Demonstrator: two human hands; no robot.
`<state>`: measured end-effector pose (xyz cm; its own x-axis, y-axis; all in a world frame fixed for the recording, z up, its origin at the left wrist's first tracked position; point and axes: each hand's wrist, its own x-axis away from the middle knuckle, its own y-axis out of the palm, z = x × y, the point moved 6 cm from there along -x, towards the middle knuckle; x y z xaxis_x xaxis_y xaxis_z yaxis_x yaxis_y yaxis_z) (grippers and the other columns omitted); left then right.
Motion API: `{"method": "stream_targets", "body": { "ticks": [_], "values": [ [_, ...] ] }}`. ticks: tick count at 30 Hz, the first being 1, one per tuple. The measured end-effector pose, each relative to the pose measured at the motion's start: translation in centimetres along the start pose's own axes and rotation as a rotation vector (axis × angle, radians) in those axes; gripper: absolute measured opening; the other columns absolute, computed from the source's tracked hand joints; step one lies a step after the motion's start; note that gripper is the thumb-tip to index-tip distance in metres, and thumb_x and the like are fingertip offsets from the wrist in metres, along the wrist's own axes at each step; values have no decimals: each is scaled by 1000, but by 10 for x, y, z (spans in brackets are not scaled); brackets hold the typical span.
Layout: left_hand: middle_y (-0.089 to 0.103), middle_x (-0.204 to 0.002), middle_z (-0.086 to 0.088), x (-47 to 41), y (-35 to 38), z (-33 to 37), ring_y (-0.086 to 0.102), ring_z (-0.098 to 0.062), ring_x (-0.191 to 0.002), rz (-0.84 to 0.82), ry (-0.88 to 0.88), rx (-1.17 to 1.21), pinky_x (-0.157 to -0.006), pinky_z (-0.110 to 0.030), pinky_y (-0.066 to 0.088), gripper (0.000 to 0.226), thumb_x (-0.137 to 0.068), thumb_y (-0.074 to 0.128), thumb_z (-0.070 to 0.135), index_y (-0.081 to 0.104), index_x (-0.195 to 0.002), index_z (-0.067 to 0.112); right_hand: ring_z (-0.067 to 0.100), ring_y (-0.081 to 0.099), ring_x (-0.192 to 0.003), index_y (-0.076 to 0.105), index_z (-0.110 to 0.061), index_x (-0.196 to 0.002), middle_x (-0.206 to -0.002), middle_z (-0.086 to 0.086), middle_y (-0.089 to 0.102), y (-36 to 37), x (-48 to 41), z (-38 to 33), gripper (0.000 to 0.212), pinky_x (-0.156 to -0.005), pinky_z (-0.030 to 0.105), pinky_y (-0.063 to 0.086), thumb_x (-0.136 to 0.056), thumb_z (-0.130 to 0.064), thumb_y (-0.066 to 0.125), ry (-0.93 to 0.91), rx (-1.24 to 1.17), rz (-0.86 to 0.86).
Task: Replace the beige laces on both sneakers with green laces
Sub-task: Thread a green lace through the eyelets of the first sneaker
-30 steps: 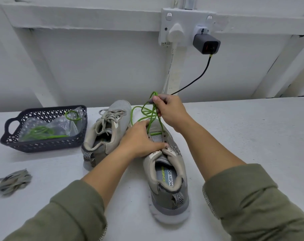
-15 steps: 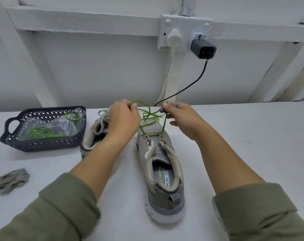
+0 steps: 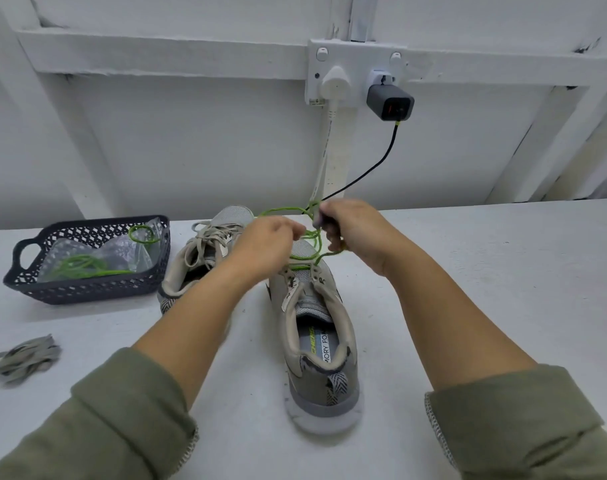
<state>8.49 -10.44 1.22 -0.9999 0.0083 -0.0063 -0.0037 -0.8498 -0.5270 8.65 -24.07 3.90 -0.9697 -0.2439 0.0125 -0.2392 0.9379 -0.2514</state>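
Near sneaker [image 3: 317, 344], mid-worktop, has no beige lace; a green lace [image 3: 284, 209] runs only through its front eyelets, the rest unthreaded. A removed beige lace [image 3: 21, 358] lies at the left edge. Left hand [image 3: 264, 244] and right hand [image 3: 350, 226] each hold a green strand above the toe. Behind, the far sneaker [image 3: 232, 214] is beige-laced and a second green lace [image 3: 83, 266] waits in the basket [image 3: 87, 296], so I judge well under half done

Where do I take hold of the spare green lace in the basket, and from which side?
Pinch the loop of the spare lace that lies on top near the basket's right end, coming from above. The rest seems to lie coiled under or inside the clear bag, so it looks harder to reach, and the basket walls block a side approach.
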Motion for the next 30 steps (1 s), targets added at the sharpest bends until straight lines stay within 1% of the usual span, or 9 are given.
{"method": "stream_targets", "body": {
  "ticks": [4, 7, 10, 15, 19, 21, 23, 26, 30],
  "values": [
    [65, -78, 0, 0, 17, -14, 43, -11, -60, -388, -402, 590, -52, -23, 32, 65, -99, 25, 58, 69, -89, 12, 6, 36, -49, 55, -10, -62, -44, -15, 43, 10, 15, 8, 36, -56, 22, 30, -93, -12, 38, 10, 210, -133],
    [63, -78, -1, 4, 27, -13, 47, -11, -65, -502, -495, 854, -54, -20, 36, 48, -93, 44, 56, 69, -91, 15, 1, 40, -53, 59, -13, -61, -51, -17, 48, 12, 26, 12, 37, -63, 23, 33, -92, -14, 39, -2, 334, -209],
    [61, -81, 6, -8, 17, -5, 45, -8, -69, -345, -471, 1066, -62, -22, 29, 28, -96, 49, 37, 65, -79, 22, 11, 44, -68, 62, -18, -58, -65, -11, 51, 5, 32, 24, 39, -71, 31, 37, -90, -22, 40, 40, 457, -225],
    [52, -77, 10, -32, -39, -5, 39, -3, -62, 65, -364, 1175, -58, -18, 26, 36, -104, 34, 27, 56, -77, 24, 21, 49, -70, 68, -5, -77, -79, 6, 56, -51, 30, 77, 42, -66, 31, 38, -96, -23, 34, 365, 798, 8],
    [50, -78, 11, -33, -45, -4, 38, -2, -62, 177, -274, 1082, -54, -15, 27, 33, -105, 33, 31, 57, -83, 24, 20, 50, -74, 63, -7, -96, -100, 10, 57, -65, 28, 111, 24, -67, 28, 41, -92, -17, 41, 615, 845, 53],
    [50, -77, 11, -27, -34, -2, 38, -2, -62, 116, -199, 918, -54, -15, 28, 28, -105, 36, 28, 59, -88, 24, 29, 49, -105, 52, -16, -122, -126, 14, 43, -56, 18, 97, 33, -87, 35, 45, -90, -17, 42, 489, 760, 133],
    [56, -80, 10, -16, -21, 0, 42, -4, -66, 41, -96, 635, -55, -16, 31, 23, -103, 42, 23, 63, -94, 23, 32, 39, -125, 48, -27, -132, -136, 12, 33, -46, 10, 66, 43, -103, 42, 37, -90, -26, 40, 310, 501, 216],
    [65, -86, 12, -3, -4, 1, 50, -2, -69, -8, 92, 273, -61, -18, 41, 19, -99, 51, 18, 67, -91, 23, 15, 48, -114, 66, -30, -116, -122, -1, 53, -15, 5, 31, 52, -103, 41, 33, -93, -63, 32, 237, 167, 67],
    [67, -74, -2, 1, 3, 0, 53, -10, -65, -43, 194, -52, -66, -31, 44, 25, -94, 59, 22, 65, -71, 28, 12, 48, -108, 73, -28, -102, -119, 0, 55, 8, -6, 17, 50, -101, 40, 34, -93, -63, 37, 250, -10, -13]
  ]
}}
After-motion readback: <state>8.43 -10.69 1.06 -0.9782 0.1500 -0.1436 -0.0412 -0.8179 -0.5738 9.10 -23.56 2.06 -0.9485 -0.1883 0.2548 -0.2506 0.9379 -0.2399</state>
